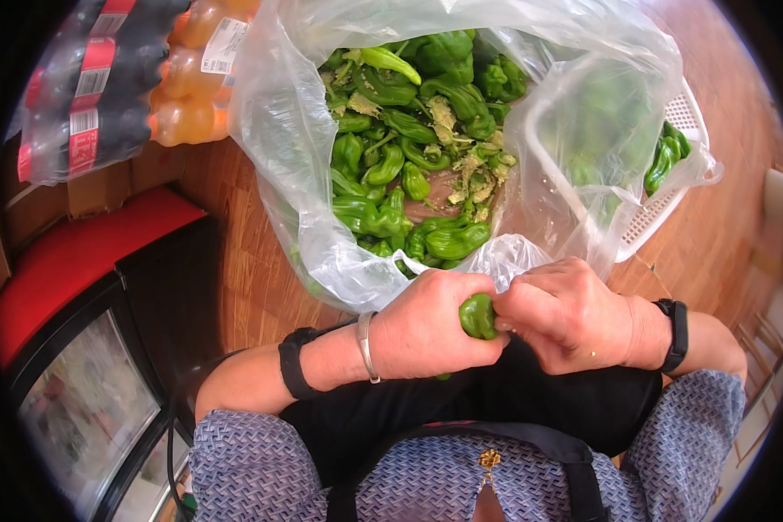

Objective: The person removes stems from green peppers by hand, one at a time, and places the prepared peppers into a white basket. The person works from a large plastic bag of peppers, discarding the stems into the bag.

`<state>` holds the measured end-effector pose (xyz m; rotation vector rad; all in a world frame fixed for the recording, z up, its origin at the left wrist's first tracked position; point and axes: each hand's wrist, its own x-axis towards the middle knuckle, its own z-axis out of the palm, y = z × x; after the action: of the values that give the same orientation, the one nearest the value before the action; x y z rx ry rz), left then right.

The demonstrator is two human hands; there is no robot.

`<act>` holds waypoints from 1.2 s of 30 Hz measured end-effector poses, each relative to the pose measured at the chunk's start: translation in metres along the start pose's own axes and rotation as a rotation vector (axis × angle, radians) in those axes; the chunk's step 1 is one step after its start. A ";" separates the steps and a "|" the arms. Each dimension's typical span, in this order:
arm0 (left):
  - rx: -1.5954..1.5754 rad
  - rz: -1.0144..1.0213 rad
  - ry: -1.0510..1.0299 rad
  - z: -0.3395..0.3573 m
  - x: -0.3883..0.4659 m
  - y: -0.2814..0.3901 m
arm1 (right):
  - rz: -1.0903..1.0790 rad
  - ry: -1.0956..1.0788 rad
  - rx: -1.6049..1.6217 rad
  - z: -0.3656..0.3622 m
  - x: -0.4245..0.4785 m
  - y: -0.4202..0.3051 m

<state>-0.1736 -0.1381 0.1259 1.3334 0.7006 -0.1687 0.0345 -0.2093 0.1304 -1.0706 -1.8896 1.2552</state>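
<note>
My left hand (424,326) is closed around a green pepper (477,316), whose rounded end shows between thumb and fingers. Against that pepper press the bent fingertips of my right hand (554,316); whether they pinch its stem cannot be seen. Both hands are over my lap, at the near edge of a large clear plastic bag (293,156). Inside the open bag lie many whole green peppers (385,163), along with torn-out pepper cores (479,173) covered in pale seeds.
Under the bag's right side stands a white plastic basket (652,218) with more green peppers (665,156). Shrink-wrapped packs of dark bottles (121,85) and orange drink bottles (192,85) are at the upper left. A black display fridge with a red top (98,254) stands at the left, on a wood-patterned floor (245,287).
</note>
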 end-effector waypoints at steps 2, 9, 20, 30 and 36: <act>-0.043 0.011 -0.009 -0.002 0.002 -0.001 | -0.015 0.002 0.014 -0.003 0.004 0.004; -0.071 0.156 -0.096 -0.019 0.006 0.004 | -0.067 0.036 0.068 -0.028 0.016 -0.003; -0.175 0.068 -0.037 -0.008 0.013 -0.020 | -0.061 -0.161 -0.026 0.004 0.030 0.018; -0.261 -0.379 -0.014 -0.077 0.039 -0.055 | 0.261 0.159 -0.081 -0.009 0.041 0.089; -0.998 -0.337 0.285 -0.077 0.053 -0.077 | 0.212 -0.012 -0.635 0.004 0.020 0.135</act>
<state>-0.1987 -0.0719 0.0271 0.2772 1.0590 0.1073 0.0604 -0.1640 0.0047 -1.6173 -2.2991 0.7654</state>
